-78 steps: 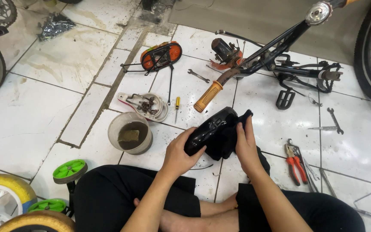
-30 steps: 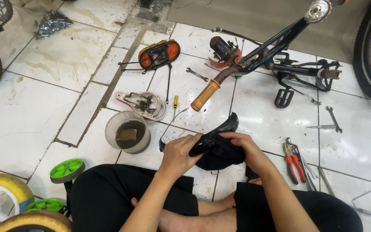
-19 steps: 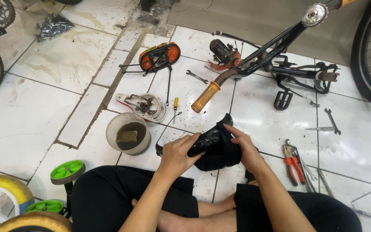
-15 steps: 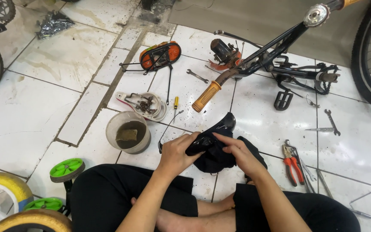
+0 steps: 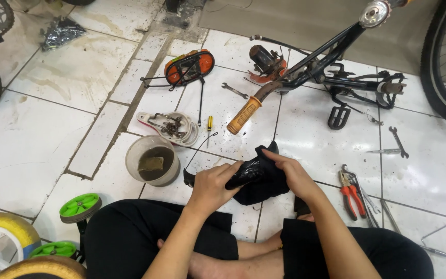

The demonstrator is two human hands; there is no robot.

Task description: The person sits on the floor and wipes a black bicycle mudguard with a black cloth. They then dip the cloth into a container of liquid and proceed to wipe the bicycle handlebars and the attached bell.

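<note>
A black bicycle saddle [image 5: 251, 173], smooth and slightly glossy on its moulded shell, is held low over the white tiled floor [image 5: 42, 134], just in front of the crossed legs in black trousers. A black cloth [image 5: 264, 188], soft and crumpled, is bunched beneath and around the saddle. The left hand [image 5: 210, 186] is clamped on the saddle's near end, fingers curled over its top. The right hand [image 5: 290, 173] is pressed onto the cloth and saddle from the far side, fingers bent and closed against them.

Just beside the left hand stands a round, grimy tub [image 5: 152, 160] with dark liquid and a square sponge in it. Beyond it lies a white oval dish [image 5: 174, 128] of small metal parts, and further off an orange saddle [image 5: 189, 66] turned underside up. A ribbed orange handlebar grip [image 5: 243, 115] points at the hands from a black bicycle frame [image 5: 331, 57] lying on the tiles. Red-handled pliers [image 5: 351, 187] and thin steel wrenches are scattered to the right, well apart from the hands.

The saddle's underside and rails are hidden by cloth and fingers; a thin black cable near the left wrist is hard to trace. A green-hubbed wheel [image 5: 80, 206] is partly cut off at the lower left.

Compared with 2.6 seconds ago, the saddle has been lowered and tipped flatter, and the right hand has been moved from its rear onto its top.
</note>
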